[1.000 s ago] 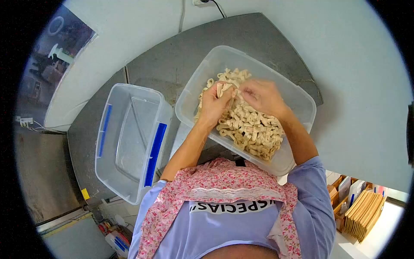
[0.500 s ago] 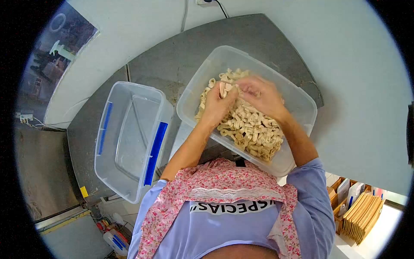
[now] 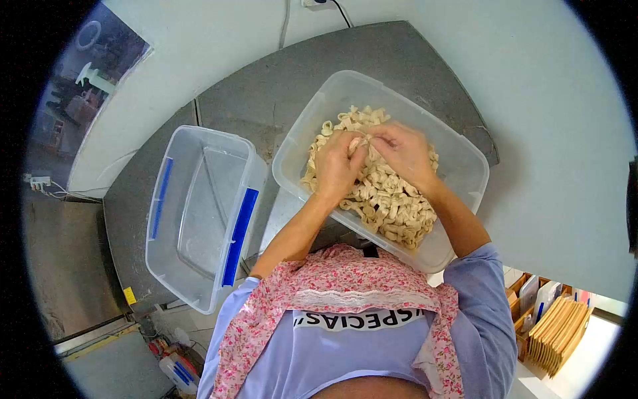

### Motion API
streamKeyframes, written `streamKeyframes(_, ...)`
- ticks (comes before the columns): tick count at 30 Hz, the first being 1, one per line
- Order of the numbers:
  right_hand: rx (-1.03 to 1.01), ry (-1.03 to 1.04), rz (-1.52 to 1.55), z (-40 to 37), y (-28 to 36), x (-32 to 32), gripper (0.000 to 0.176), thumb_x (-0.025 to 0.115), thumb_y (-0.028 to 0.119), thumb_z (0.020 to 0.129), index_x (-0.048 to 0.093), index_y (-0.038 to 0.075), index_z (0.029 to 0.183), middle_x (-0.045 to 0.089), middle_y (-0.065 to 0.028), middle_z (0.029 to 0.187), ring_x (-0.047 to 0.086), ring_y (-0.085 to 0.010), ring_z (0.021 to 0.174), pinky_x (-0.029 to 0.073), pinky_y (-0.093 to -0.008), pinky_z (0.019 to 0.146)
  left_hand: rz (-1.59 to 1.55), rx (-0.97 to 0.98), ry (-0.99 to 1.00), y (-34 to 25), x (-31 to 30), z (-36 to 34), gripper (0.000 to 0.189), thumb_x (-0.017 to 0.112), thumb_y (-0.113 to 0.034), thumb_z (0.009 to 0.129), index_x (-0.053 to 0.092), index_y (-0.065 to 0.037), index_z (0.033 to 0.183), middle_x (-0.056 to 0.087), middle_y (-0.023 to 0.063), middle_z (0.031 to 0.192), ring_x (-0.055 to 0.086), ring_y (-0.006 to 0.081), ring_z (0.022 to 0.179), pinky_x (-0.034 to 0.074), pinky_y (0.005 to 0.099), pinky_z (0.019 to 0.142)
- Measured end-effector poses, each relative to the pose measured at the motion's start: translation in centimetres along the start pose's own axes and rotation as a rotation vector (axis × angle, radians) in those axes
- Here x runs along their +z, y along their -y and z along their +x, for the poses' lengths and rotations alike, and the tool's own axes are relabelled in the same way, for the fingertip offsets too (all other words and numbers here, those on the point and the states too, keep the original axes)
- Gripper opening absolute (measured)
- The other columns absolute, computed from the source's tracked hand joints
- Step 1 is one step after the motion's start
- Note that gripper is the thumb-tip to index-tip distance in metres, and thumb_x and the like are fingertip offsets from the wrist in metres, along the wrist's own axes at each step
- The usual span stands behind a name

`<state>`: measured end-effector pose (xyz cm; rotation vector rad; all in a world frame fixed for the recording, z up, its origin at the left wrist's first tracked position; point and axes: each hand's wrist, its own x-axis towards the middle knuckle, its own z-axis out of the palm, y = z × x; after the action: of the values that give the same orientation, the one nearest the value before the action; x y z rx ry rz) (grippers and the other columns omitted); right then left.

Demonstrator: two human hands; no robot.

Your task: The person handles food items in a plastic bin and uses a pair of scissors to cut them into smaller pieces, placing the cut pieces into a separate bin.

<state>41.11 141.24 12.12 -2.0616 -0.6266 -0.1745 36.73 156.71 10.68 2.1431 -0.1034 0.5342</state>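
Small packing workshop: grey worktable (image 3: 266, 100) bearing clear plastic tubs (image 3: 199, 143); right of it, racked padded envelopes (image 3: 558, 329).

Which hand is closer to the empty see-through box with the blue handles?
Left. The left hand hovers over the pale curly pieces on the side towards the empty clear plastic box with blue handles; the right hand is beyond it, farther away.

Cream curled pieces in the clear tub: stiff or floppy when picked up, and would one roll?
Probably light: the left hand and right hand pinch one piece between them. Likely pliable rather than rigid, since the cream curled pieces show looped, knotted shapes. Unlikely to roll: they lie tangled in the tub.
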Motion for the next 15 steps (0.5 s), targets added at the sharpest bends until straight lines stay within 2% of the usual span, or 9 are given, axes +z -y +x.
streamKeyframes(1,-0.045,-0.001,-0.077,0.0,0.19,-0.1,0.02,0.066,0.008,0.08,0.068,0.005,0.1,0.068,-0.0133,0.087,0.068,-0.0241,0.073,0.054,-0.0306,0.066,0.04,0.03,-0.005,0.02,0.1,-0.03,0.016,0.067,-0.013,0.081,0.065,-0.004,0.094,0.064,0.0103,0.088,0.062,0.0216,0.066,0.049,0.034,0.059)
streamKeyframes(2,-0.169,-0.025,-0.158,-0.06,0.26,-0.16,0.017,0.064,0.008,0.08,0.067,0.005,0.097,0.066,-0.015,0.086,0.066,-0.0302,0.072,0.053,-0.035,0.063,0.051,0.059,-0.025,0.14,0.26,-0.07,0.016,0.068,-0.011,0.079,0.065,-0.005,0.094,0.064,0.0094,0.088,0.062,0.0227,0.065,0.049,0.0346,0.058)
streamKeyframes(5,-0.235,-0.006,-0.304,-0.33,0.04,0.16,0.016,0.062,0.008,0.081,0.064,0.006,0.097,0.065,-0.0142,0.085,0.065,-0.0323,0.072,0.052,-0.0391,0.062,0.111,0.086,0.018,0.61,0.58,-0.09,0.019,0.07,-0.01,0.076,0.064,-0.006,0.094,0.063,0.0088,0.089,0.063,0.0233,0.066,0.049,0.0345,0.057)
streamKeyframes(6,-0.214,0.03,-0.312,-0.43,-0.15,0.28,0.016,0.061,0.008,0.082,0.062,0.006,0.098,0.063,-0.0136,0.086,0.064,-0.0324,0.072,0.052,-0.041,0.061,0.072,0.075,0.018,0.44,0.67,-0.04,0.019,0.067,-0.004,0.076,0.062,-0.006,0.094,0.06,0.0119,0.084,0.062,0.0313,0.074,0.048,0.0384,0.064)
streamKeyframes(9,-0.176,0.002,-0.352,-0.62,-0.31,0.36,0.015,0.061,0.008,0.082,0.062,0.006,0.097,0.062,-0.0132,0.087,0.064,-0.0327,0.074,0.052,-0.042,0.061,0.065,0.018,0.015,-0.33,0.56,-0.03,0.021,0.067,-0.004,0.076,0.062,-0.006,0.096,0.061,0.0123,0.086,0.062,0.0319,0.073,0.048,0.0385,0.063)
streamKeyframes(12,-0.2,-0.001,-0.312,-0.6,0.1,0.13,0.014,0.061,0.008,0.082,0.061,0.006,0.095,0.062,-0.0129,0.087,0.064,-0.0329,0.074,0.052,-0.0429,0.061,0.111,0.057,0.018,0.1,0.77,-0.14,0.021,0.068,-0.007,0.076,0.061,-0.007,0.095,0.061,0.0092,0.09,0.063,0.0278,0.071,0.049,0.0383,0.061)
streamKeyframes(15,-0.223,-0.004,-0.347,-0.79,-0.54,0.48,0.015,0.062,0.01,0.081,0.061,0.007,0.096,0.062,-0.0123,0.087,0.064,-0.0329,0.074,0.051,-0.0437,0.061,0.097,-0.015,0.094,-0.17,0.52,-0.01,0.023,0.069,-0.01,0.076,0.061,-0.004,0.097,0.062,0.0136,0.09,0.062,0.0329,0.074,0.048,0.0402,0.065)
